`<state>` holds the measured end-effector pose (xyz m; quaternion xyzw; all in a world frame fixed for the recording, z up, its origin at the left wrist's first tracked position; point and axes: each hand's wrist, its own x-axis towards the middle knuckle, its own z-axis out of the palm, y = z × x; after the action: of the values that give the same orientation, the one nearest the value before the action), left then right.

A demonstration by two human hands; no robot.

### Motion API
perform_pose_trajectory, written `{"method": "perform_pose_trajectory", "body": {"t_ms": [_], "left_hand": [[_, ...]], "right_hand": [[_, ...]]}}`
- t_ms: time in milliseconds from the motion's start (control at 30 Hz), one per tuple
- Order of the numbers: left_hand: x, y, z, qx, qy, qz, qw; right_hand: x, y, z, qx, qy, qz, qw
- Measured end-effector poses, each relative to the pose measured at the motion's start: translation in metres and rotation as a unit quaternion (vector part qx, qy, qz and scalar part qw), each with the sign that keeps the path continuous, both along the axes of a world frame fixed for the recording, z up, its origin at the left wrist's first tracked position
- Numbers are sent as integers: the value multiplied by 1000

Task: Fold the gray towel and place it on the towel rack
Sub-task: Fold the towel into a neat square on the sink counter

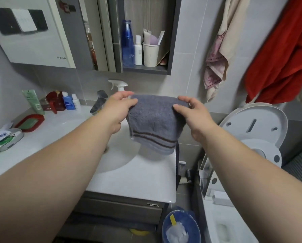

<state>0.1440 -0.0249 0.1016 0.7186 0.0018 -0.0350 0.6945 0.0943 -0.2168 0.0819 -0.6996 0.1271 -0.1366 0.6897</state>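
Much of the faucet (99,102) is covered by the left hand (117,109), and its outline is smeared by blur. Behind the gray towel (155,123), just right of the faucet, the body of a spray bottle (119,85) is hidden; only its white trigger head can be seen. The fingertips of both hands are tucked behind the towel's upper fold. Far right of the faucet, a red towel (283,58) is cut off by the top and right edges. Well left of the faucet, labels on the small bottles (68,102) cannot be read.
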Motion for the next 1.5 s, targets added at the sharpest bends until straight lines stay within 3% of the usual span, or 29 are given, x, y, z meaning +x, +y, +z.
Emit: {"method": "perform_pose_trajectory", "body": {"t_ms": [133,400,500,600,733,900,1000,1133,1233,1367,1500], "left_hand": [[-14,10,-44,43,11,-10,999],[-87,47,-178,171,252,-121,945],[-86,52,-191,189,275,-137,933],[-70,48,-192,186,295,-144,926],[-50,37,-189,146,292,-76,942],[-37,12,-179,13,323,18,946],[-26,8,-167,-67,313,48,946],[-11,8,-133,-146,180,47,972],[-2,5,-92,-175,69,18,982],[20,4,-54,-134,130,-16,982],[31,3,-49,-66,250,-72,963]], "right_hand": [[-14,-1,-38,-27,-19,-8,999],[-108,21,-193,-51,197,7,979],[-110,23,-200,-70,213,-42,974],[-94,21,-193,-168,270,-55,946],[-61,15,-183,-253,322,-37,911],[-25,16,-175,-99,298,-23,949],[-12,17,-158,-27,233,-40,971],[2,13,-113,93,85,-18,992],[15,8,-76,104,32,8,994],[34,-2,-38,171,146,82,971],[44,-8,-40,114,275,126,946]]}}
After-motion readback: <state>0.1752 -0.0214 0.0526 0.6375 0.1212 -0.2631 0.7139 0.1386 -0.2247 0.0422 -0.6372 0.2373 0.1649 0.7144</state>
